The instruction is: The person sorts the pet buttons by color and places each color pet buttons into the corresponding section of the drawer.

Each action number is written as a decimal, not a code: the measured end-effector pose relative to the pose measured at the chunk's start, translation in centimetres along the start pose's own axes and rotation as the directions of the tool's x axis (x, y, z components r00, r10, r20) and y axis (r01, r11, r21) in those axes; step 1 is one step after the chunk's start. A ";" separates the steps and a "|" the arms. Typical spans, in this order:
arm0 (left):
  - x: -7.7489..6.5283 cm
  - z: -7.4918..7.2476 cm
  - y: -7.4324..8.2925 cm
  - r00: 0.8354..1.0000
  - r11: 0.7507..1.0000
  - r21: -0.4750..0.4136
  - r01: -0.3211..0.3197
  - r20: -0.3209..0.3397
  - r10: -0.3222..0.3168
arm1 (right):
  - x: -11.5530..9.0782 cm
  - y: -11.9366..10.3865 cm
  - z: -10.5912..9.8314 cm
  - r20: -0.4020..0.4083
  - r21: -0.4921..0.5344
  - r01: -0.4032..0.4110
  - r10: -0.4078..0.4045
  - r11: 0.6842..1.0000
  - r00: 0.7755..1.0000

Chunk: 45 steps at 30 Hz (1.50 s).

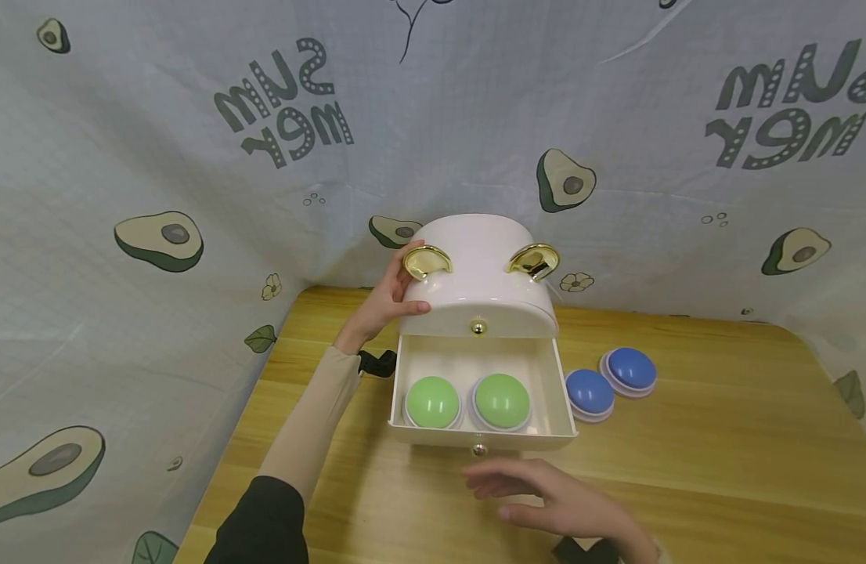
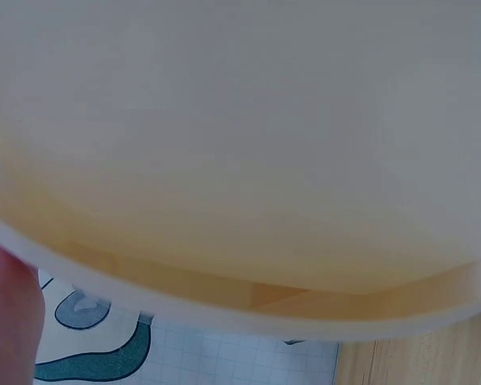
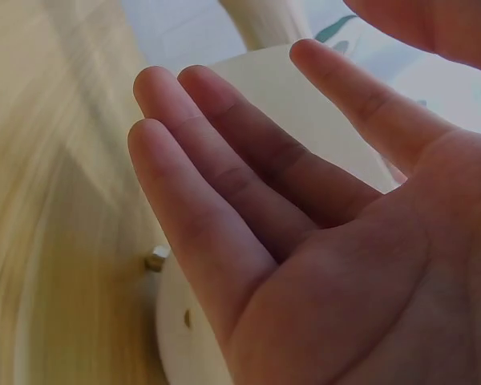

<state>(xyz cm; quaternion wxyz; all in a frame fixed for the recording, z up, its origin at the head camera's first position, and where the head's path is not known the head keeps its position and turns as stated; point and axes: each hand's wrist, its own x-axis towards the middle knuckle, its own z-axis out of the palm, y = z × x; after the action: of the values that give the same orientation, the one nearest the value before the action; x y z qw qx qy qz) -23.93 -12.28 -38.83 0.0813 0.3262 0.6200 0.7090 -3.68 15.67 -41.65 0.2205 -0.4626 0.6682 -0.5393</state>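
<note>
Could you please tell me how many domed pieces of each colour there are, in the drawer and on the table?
Green domed pieces, inside the open drawer: 2
Blue domed pieces, on the table beside it: 2
Total: 4

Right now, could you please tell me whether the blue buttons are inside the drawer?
No, both blue buttons sit on the table beside the drawer.
</note>
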 end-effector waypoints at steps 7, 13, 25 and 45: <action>0.1 0.0 -0.1 1.000 1.000 -0.003 -0.010 -0.003 0.010 | 0.1 0.6 0.2 -0.012 0.011 -0.039 0.039 0.999 0.999; 0.1 0.1 0.0 1.000 1.000 0.003 -0.012 -0.002 0.012 | 0.4 1.1 0.4 -0.046 0.022 -0.039 0.040 0.999 0.998; 0.2 0.0 0.2 1.000 1.000 0.010 -0.015 0.013 0.015 | 0.8 1.1 0.6 -0.136 0.070 -0.053 0.062 0.996 0.989; -0.7 1.1 3.7 0.996 0.988 0.145 0.054 0.064 -0.063 | 1.1 1.6 0.7 -0.230 0.116 -0.029 0.056 0.993 0.972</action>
<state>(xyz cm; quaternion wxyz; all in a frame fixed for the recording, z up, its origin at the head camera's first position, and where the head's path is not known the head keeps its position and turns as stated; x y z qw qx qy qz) -21.71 -12.56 -35.58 0.0995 0.3367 0.6752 0.6487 -4.26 14.32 -43.17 0.1777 -0.3685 0.6679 -0.6217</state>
